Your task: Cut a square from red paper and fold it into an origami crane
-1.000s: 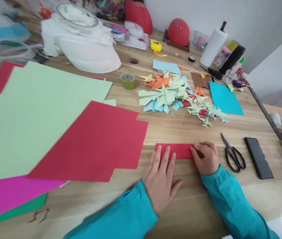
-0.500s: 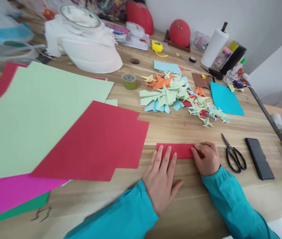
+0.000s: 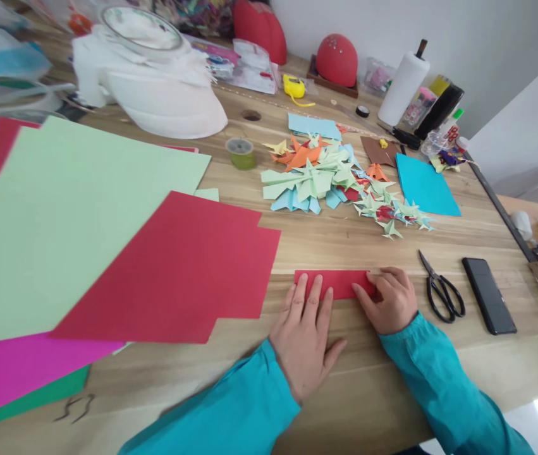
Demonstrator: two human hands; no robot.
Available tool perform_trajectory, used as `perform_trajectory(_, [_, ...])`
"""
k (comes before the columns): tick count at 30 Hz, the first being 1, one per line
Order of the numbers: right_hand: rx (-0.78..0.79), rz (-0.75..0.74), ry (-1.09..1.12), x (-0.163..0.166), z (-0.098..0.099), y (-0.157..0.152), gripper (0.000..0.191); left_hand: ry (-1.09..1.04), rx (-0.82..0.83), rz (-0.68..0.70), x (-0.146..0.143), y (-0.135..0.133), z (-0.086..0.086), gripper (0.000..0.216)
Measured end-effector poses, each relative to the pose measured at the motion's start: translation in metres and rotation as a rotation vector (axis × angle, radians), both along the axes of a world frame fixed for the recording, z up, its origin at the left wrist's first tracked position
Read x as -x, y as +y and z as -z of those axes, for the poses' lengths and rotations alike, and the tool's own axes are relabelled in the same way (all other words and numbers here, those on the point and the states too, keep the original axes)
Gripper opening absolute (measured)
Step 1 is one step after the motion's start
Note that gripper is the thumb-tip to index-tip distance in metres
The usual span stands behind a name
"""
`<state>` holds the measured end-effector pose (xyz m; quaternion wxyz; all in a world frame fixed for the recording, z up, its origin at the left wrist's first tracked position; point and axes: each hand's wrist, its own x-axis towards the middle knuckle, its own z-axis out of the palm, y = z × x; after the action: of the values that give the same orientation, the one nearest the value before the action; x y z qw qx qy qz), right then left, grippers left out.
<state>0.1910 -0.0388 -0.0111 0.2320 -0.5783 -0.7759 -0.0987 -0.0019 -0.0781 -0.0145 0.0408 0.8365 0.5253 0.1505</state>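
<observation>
A narrow red paper strip lies lengthwise on the wooden table, its long edges running left to right. My left hand is spread flat, its fingertips resting on the strip's left part and its thumb out on the wood. At the other end, my right hand has its fingers curled round the strip's right end, with the thumb on the paper near the lower edge. That end is partly hidden by the fingers. Black-handled scissors lie just right of my right hand.
Large red sheets and a pale green sheet cover the left side. Folded paper stars are heaped behind the strip. A phone lies at the right. Further back stand a tape roll, a blue sheet and a white form.
My right thumb has slid left along the strip, away from the index finger. My left hand keeps its place on the paper. The whole view has shifted slightly.
</observation>
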Motion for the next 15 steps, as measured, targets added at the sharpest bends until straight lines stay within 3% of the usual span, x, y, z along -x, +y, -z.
perform_trajectory(7, [0.011, 0.013, -0.040, -0.0011, 0.0001, -0.0035, 0.036, -0.012, 0.001, 0.016, 0.0003, 0.0000, 0.0012, 0.073])
perform_trajectory(15, [0.015, 0.020, -0.036, -0.0006, -0.0005, -0.0044, 0.038, -0.021, -0.005, 0.031, 0.0012, 0.0011, 0.0006, 0.073])
